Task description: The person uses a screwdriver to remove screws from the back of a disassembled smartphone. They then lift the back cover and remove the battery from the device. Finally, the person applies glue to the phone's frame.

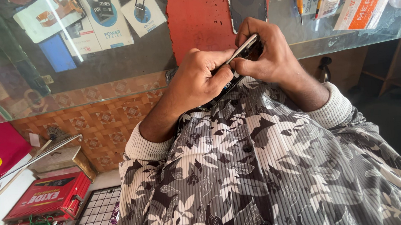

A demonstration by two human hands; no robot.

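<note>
Upper centre of the frame, just above the patterned shirt [261, 169], both hands meet on a phone [240, 58] held edge-on to the camera. Phone: thin, dark, with a pale metallic rim; long axis runs diagonally, from lower left near the chest up to the right, toward the glass surface [112, 62]. Left hand [198, 82] lies lower left on that axis, curled tight around the phone's lower half, thumb along its edge; the grip is closed on it. Right hand [271, 51] lies upper right, fingers folded over the top end, thumb and forefinger pinched at the rim near mid-length; also closed on it. Thumbs nearly touching at the middle of the phone. The two hands sit on opposite ends of the same axis, neither clearly nearer; the left carries more of the body, the right works the upper edge. Cannot tell whether a small tool sits between the fingertips. Phone held clear of the surface, close to the chest. Red mat [198, 18] lies on the glass beyond the hands. Lower left of the frame: a red box [46, 196] and a wire grid [95, 218], well apart from the hands.
</note>
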